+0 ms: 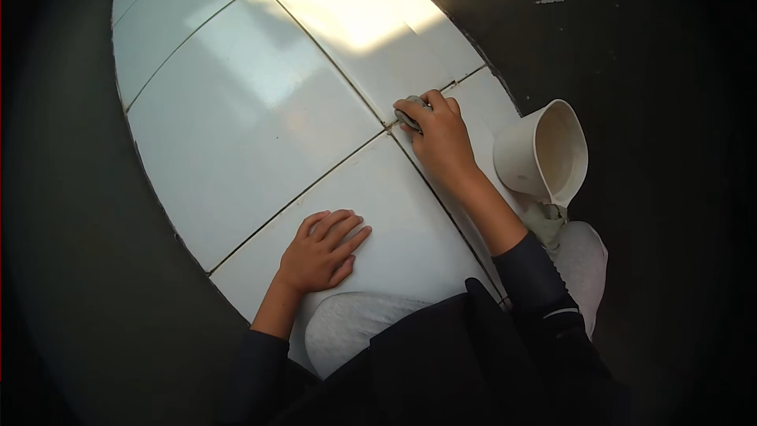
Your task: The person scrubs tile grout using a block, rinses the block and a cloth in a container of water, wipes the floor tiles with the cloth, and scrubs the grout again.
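Your two hands are well apart over the white tiles (236,126). Your right hand (445,142) is closed around a grey wad (412,113), with its fingers curled over it and part of it showing past them. The wad lies at the tiles, just beside the point where the dark joints (296,207) cross; you have it close to the joint that runs up and to the right. What the wad is made of is too hard to tell.

Your left hand (323,254) holds nothing you can see: it lies palm down on the tile nearest you, fingers somewhat spread, just ahead of your knee (347,323) in pale grey cloth. Dark sleeves (532,284) cover your arms to partway down the forearm.

To the right of your right forearm is a white tub (516,154), its mouth turned toward the right of the view and its inside pale brown. A greyish-green rag (546,221) shows at its lower edge, near your other knee (587,260). Dark ground (646,189) borders the tiles, and bright light falls across the far ones.
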